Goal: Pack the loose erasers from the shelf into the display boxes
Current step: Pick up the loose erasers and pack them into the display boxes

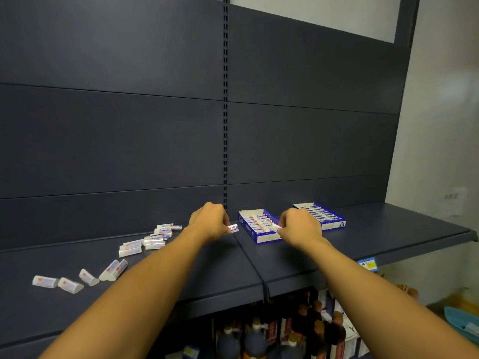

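Two blue display boxes stand on the dark shelf (363,244). The near box (255,235) holds a row of wrapped erasers, and the far box (330,222) behind it looks full. My left hand (210,221) pinches a white eraser (233,228) just left of the near box. My right hand (298,228) pinches another eraser (274,227) at the near box's right edge, over the row inside. Several loose erasers (153,240) lie in a pile on the shelf to the left, and more (85,277) are scattered nearer the front left.
The shelf's back panel is a dark wall with a slotted upright (225,125) in the middle. Below the shelf stand dark bottles (280,332). A blue price tag (368,264) hangs on the shelf's front edge at right.
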`<state>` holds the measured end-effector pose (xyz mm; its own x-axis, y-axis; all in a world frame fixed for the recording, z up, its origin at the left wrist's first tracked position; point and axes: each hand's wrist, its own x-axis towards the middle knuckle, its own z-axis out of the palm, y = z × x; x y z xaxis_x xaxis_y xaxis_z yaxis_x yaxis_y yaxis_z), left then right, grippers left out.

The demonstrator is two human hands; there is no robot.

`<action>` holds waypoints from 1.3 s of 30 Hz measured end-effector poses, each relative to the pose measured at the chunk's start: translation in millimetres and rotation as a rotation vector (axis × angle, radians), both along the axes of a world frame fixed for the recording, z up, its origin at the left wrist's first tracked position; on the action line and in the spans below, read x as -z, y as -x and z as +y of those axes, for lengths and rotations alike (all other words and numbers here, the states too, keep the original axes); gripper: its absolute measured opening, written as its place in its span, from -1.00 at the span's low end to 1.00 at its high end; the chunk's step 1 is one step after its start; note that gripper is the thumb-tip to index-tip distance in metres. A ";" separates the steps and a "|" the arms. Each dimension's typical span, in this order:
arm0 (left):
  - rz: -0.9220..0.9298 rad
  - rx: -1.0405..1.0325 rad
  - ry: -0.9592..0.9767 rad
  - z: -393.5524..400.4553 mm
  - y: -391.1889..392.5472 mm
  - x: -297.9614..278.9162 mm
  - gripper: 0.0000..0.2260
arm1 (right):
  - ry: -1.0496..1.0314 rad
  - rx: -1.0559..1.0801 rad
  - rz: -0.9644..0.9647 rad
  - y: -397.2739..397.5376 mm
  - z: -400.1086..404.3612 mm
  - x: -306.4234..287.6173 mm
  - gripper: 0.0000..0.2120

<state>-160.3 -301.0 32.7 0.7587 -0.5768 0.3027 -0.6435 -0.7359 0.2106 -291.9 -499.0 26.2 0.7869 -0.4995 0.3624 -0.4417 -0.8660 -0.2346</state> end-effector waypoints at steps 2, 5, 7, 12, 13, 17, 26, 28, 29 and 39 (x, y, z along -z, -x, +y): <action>0.007 -0.006 -0.002 -6.7 1.3 0.7 -0.89 | -0.009 -0.008 -0.004 -1.3 -6.7 1.2 -0.83; 0.009 -0.006 0.000 -18.1 -1.9 -1.5 -0.87 | -0.033 -0.027 -0.001 -6.7 -16.7 3.6 -0.84; 0.019 0.005 0.017 -27.3 -7.6 -2.8 -0.86 | -0.036 -0.033 0.006 -12.2 -23.7 4.9 -0.86; 0.042 0.020 0.046 -52.9 -26.8 1.7 -0.84 | -0.025 -0.049 -0.005 -32.6 -46.6 3.7 -0.87; 0.048 0.025 0.054 -58.2 -31.6 2.4 -0.84 | -0.029 -0.057 -0.003 -38.4 -50.9 2.7 -0.87; 0.065 0.028 0.087 -78.9 -53.8 2.4 -0.84 | -0.024 -0.074 -0.024 -63.9 -65.1 -3.6 -0.90; 0.125 0.037 0.183 -109.1 -89.1 9.1 -0.88 | -0.146 -0.186 -0.142 -108.0 -96.6 5.9 -0.91; 0.124 0.045 0.188 -112.3 -92.9 16.5 -0.87 | -0.171 -0.218 -0.163 -113.6 -103.1 12.3 -0.94; 0.119 0.046 0.192 -113.4 -94.6 20.2 -0.87 | -0.182 -0.237 -0.173 -116.1 -106.5 16.2 -0.95; 0.104 0.080 0.250 -131.2 -102.2 35.9 -0.87 | -0.203 -0.471 -0.200 -142.6 -137.7 28.8 -0.93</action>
<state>-58.1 -432.2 -3.2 0.7481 -0.5535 0.3661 -0.6630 -0.6007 0.4467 -149.3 -636.7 -2.6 0.8678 -0.1857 0.4610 0.0529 -0.8878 -0.4572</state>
